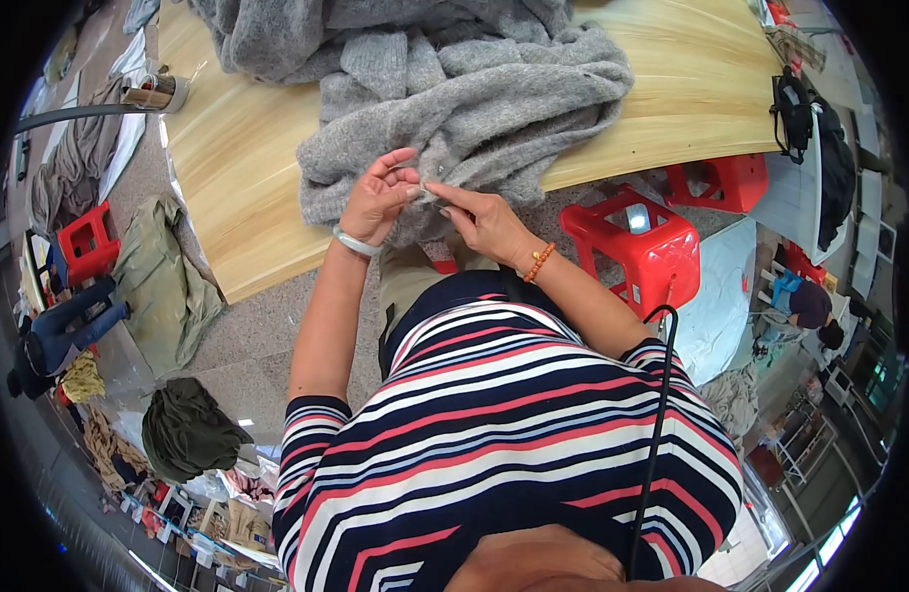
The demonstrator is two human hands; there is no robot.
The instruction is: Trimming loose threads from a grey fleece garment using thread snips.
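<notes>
A fuzzy grey knitted garment (484,99) lies heaped on the wooden tabletop, its near part hanging over the front edge. My left hand (375,205), with a pale bangle at the wrist, is in front of the knit, thumb and forefinger pinched and the other fingers lifted. My right hand (492,229), wearing a beaded bracelet, comes from the right with its fingers closed. The fingertips of both hands meet at one spot over the knit. Whatever is pinched there is too small to make out.
The light wood table (222,187) spans the top. At right stand a red plastic stool (661,252) and another red stool (745,183). A round container (173,92) sits at the table's left edge. Olive cloth (158,281) and a dark green heap (193,429) lie at left.
</notes>
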